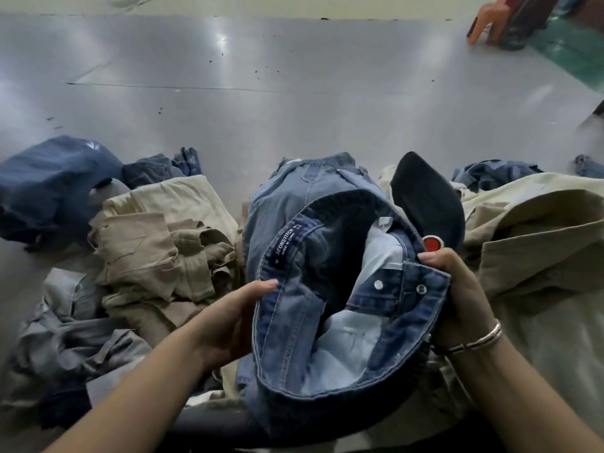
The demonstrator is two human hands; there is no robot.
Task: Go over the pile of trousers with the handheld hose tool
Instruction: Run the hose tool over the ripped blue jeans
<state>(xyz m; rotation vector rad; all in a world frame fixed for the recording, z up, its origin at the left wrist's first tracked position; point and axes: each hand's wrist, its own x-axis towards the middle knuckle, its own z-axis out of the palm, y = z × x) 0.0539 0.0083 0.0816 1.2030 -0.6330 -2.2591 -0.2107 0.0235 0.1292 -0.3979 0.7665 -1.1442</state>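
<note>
Hose tool (428,204) half hidden behind jeans (327,289) and right hand (457,299); beige trousers (539,273) cut off at right edge; chair (487,24) cropped at top.

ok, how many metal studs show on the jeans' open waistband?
2. One stud on the fly flap, another on the waistband end, by the right hand holding the jeans. More may be hidden in folds.

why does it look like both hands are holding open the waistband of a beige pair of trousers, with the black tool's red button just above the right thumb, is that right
Not quite: the trousers held open are blue denim, not beige. The head view shows the left hand and right hand on the waistband, with the black tool and its red button above the right thumb.
</note>
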